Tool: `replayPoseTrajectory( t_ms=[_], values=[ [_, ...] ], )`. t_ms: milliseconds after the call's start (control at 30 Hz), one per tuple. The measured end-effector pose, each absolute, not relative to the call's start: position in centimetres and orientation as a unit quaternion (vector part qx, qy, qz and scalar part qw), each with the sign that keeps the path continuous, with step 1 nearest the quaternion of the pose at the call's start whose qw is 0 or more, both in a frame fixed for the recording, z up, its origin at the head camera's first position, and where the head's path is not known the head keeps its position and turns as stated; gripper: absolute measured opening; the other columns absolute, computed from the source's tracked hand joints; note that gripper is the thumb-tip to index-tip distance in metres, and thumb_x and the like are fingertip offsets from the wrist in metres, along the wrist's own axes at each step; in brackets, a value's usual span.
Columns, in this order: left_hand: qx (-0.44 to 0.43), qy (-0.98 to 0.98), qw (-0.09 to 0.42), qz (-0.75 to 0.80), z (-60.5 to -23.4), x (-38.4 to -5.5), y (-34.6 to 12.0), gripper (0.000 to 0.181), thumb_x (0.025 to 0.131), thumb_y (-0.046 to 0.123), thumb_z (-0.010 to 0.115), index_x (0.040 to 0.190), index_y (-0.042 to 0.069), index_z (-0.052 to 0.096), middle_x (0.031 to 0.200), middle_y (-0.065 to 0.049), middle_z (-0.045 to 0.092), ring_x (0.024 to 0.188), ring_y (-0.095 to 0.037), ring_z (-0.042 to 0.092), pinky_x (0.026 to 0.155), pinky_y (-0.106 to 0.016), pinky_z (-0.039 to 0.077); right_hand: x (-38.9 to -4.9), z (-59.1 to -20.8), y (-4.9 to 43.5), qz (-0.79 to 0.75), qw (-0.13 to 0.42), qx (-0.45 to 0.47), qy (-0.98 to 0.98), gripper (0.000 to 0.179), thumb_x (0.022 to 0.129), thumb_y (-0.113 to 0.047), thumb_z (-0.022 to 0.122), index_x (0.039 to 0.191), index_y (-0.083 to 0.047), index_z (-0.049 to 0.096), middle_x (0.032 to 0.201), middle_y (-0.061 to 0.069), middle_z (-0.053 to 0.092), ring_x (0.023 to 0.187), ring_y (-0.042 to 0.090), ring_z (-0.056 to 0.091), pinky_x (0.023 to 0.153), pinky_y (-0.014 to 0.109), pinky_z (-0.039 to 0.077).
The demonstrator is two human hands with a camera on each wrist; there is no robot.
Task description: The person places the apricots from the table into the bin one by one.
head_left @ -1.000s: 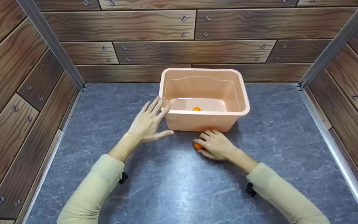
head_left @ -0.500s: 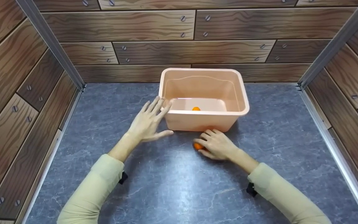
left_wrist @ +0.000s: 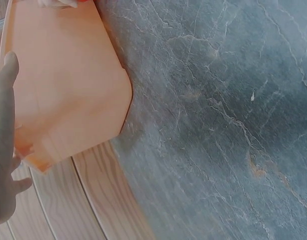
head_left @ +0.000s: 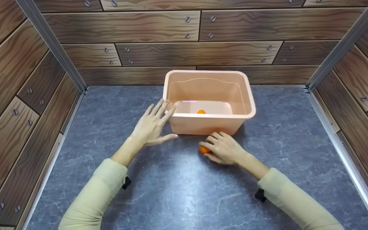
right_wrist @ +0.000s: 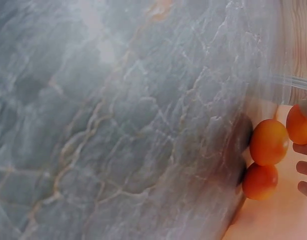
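Shifted slightly rightward along the front of the box (head_left: 208, 125) since the earlier frame: the right hand (head_left: 224, 148) and the fruit (head_left: 204, 149) between its forefinger and thumb; box and left hand (head_left: 150, 126) essentially unmoved. The fruit lies just before the box's front wall, right fingers curled round it. Seen from the right wrist, a second fruit (right_wrist: 269, 142) and a third fruit (right_wrist: 260, 181) touch each other close beside the box. A fourth fruit (head_left: 201, 111) lies inside the box, near its front. The left hand stands open, fingers spread, at the box's front-left corner; whether it presses the rim cannot be told. Bench (head_left: 171, 198) extends in front of the box, wood-patterned wall (head_left: 158, 52) behind it. For a good grasp, light, even pressure seems best, with fingers kept from nudging the neighbouring fruits and knuckles clear of the box.
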State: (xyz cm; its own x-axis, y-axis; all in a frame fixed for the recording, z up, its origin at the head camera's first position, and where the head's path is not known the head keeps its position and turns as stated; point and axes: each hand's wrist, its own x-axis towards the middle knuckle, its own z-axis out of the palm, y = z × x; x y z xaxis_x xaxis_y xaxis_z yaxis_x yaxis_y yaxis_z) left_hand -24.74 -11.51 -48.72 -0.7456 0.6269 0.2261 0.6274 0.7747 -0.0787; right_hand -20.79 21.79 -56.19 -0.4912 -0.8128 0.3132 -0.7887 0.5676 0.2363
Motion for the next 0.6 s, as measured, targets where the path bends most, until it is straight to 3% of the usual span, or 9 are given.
replayPoseTrajectory(
  t_ms=[600],
  values=[
    [-0.335,-0.935,0.117,-0.003,-48.7,-24.8,-11.5,0.109,0.091,0.085,0.048,0.172,0.021,0.011,0.174,-0.019,0.028,0.165,-0.036,0.024,0.128,-0.06,0.034,-19.9,-54.2,21.2,-0.016,0.235,0.478,-0.846,0.044,0.09,-0.047,0.078,0.127,-0.023,0.074,0.109,0.001,0.074,0.099,0.025,0.066,0.081,0.039,0.053]
  ],
)
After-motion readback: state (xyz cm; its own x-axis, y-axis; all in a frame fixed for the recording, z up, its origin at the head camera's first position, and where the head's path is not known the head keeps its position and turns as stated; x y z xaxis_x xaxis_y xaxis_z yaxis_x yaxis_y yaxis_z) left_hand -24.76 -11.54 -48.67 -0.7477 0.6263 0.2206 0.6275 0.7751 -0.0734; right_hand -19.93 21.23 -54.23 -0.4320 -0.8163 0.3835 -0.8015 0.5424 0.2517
